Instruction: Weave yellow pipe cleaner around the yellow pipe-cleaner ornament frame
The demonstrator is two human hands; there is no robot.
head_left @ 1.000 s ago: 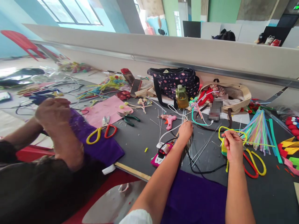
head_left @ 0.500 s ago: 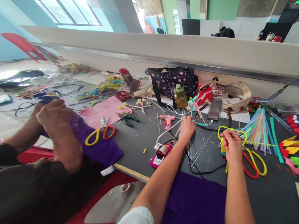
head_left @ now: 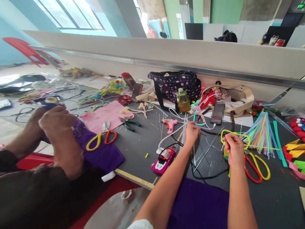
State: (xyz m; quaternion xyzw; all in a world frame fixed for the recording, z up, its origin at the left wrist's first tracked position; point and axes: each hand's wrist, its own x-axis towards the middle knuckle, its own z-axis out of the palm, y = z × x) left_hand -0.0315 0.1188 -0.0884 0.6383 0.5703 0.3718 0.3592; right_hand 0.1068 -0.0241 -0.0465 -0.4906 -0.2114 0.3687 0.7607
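Note:
My left hand (head_left: 192, 135) is closed over a bundle of thin clear sticks and wires (head_left: 184, 135) on the dark table; what its fingertips grip, if anything, I cannot make out. To its right, my right hand (head_left: 234, 148) pinches a yellow pipe cleaner (head_left: 249, 138), bent into a loop with a straight tail pointing right. Red and yellow scissors (head_left: 258, 167) lie beside my right wrist. Loose metal wires (head_left: 207, 151) are spread between my hands. A pink glue gun (head_left: 171, 125) lies left of my left hand.
At left, a co-worker's hands (head_left: 56, 122) are raised over purple cloth (head_left: 102, 156) with another pair of scissors (head_left: 102, 138). A magenta power strip (head_left: 163, 162) with cables lies by my left forearm. A bottle (head_left: 183, 101), bags and pastel pipe cleaners (head_left: 262, 135) line the back.
My left hand has moved slightly down, and its fingers now reach further right. The right hand stays with the yellow pipe cleaner. The view has tilted a little.

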